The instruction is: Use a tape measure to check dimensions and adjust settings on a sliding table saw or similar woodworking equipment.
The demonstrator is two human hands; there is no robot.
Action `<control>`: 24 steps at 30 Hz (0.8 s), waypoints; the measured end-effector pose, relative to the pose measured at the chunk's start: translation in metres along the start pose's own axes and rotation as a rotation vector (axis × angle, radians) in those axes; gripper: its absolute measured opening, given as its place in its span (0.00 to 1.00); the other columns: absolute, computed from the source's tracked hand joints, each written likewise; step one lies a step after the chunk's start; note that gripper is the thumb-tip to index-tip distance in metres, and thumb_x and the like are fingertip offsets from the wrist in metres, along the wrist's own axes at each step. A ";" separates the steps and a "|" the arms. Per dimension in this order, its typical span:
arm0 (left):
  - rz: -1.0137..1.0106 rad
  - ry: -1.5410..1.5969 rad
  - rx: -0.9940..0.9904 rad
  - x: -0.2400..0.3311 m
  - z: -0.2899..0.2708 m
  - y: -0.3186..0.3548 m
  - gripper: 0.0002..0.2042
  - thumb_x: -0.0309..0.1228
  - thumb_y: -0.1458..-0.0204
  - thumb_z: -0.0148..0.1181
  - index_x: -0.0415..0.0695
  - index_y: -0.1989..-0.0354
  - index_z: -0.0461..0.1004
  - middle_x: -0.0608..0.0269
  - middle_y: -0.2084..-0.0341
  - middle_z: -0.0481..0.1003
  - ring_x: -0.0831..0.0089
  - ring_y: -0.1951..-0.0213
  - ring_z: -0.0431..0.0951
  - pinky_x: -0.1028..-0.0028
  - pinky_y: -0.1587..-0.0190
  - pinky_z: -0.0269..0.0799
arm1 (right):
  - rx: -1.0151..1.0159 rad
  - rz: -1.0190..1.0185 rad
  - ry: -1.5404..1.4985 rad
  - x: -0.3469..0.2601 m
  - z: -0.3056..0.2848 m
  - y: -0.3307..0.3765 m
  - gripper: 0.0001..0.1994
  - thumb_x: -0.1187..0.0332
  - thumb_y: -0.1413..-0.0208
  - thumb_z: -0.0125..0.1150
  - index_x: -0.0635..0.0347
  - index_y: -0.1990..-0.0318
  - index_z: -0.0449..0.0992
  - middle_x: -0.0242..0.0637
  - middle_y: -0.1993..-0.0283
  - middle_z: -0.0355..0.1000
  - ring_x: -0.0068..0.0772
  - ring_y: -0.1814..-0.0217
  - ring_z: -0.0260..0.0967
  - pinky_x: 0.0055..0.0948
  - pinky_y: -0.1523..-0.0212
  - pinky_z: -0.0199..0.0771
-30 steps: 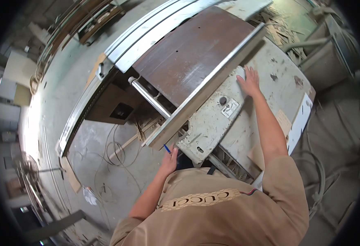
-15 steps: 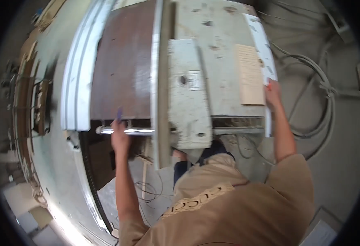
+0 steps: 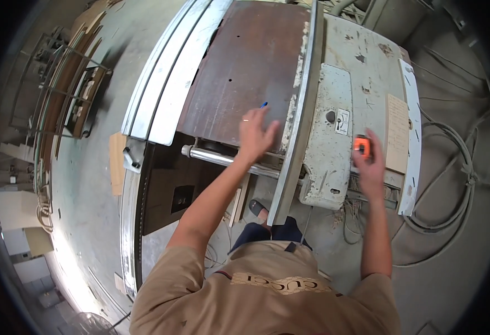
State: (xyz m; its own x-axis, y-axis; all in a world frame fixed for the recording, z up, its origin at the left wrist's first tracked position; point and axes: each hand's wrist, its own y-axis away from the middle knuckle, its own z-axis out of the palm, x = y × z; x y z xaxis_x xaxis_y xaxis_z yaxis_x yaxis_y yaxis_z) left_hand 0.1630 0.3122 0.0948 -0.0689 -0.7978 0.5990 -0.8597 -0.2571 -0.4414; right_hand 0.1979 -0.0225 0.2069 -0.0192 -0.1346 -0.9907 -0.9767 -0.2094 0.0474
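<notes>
- The person stands at the near end of a big table saw, leaning over its worktop [image 3: 362, 61], both arms stretched forward.
- The left hand [image 3: 256, 133] lies on the brown, rust-coloured panel [image 3: 245, 67] that covers the left part of the worktop. Its fingers are spread fairly wide and flat, and a blue pencil [image 3: 263, 104] sticks out just past the fingertips; I judge it is pinched between two of them, though the grip itself is hidden.
- The right hand [image 3: 370, 164] is over the pale grey part of the worktop, its fingers curled around a small orange tape measure [image 3: 361, 145]. No blade of tape shows drawn out from it.
- Between the two hands runs the long metal fence [image 3: 303, 106], set lengthwise, with the brown panel's right edge against or just beside it.
- A pale wooden offcut [image 3: 397, 131] lies to the right of the tape measure, untouched.
- As far as I can judge, the work is at an early stage: measuring and marking tools are in hand, but I see no fresh pencil line on the panel and no tape laid across it.
- The panel looks whole, with no cut that I can see.
- A round steel bar [image 3: 217, 157] runs across the near edge beneath the left forearm.
</notes>
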 end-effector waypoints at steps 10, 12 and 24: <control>-0.310 0.802 -0.269 0.089 -0.098 0.021 0.39 0.57 0.29 0.40 0.38 0.22 0.47 0.50 0.32 0.62 0.64 0.33 0.64 0.68 0.31 0.58 | -0.323 -0.264 -0.131 0.002 0.195 0.011 0.30 0.70 0.36 0.64 0.62 0.28 0.61 0.43 0.30 0.64 0.37 0.26 0.60 0.36 0.26 0.58; -0.376 0.791 -0.305 0.068 -0.112 0.017 0.36 0.49 0.32 0.54 0.38 0.24 0.52 0.47 0.32 0.64 0.60 0.29 0.62 0.65 0.29 0.55 | -0.440 -0.065 -0.341 -0.002 0.207 0.004 0.30 0.70 0.36 0.64 0.63 0.29 0.61 0.43 0.31 0.65 0.36 0.25 0.59 0.36 0.25 0.57; -0.476 0.491 -1.063 -0.117 -0.164 -0.145 0.18 0.41 0.34 0.59 0.48 0.39 0.74 0.68 0.71 0.76 0.79 0.68 0.74 0.76 0.64 0.71 | -0.363 0.370 -0.492 0.017 0.285 -0.123 0.09 0.68 0.33 0.61 0.62 0.51 0.72 0.35 0.51 0.77 0.21 0.51 0.74 0.22 0.45 0.75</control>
State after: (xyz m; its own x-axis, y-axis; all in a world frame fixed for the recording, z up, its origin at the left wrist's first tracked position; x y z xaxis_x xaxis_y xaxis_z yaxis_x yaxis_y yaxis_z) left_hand 0.2128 0.5326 0.1986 0.3739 -0.4028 0.8355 -0.8169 0.2834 0.5023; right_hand 0.2571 0.2776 0.1477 -0.5135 0.1753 -0.8400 -0.7560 -0.5555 0.3463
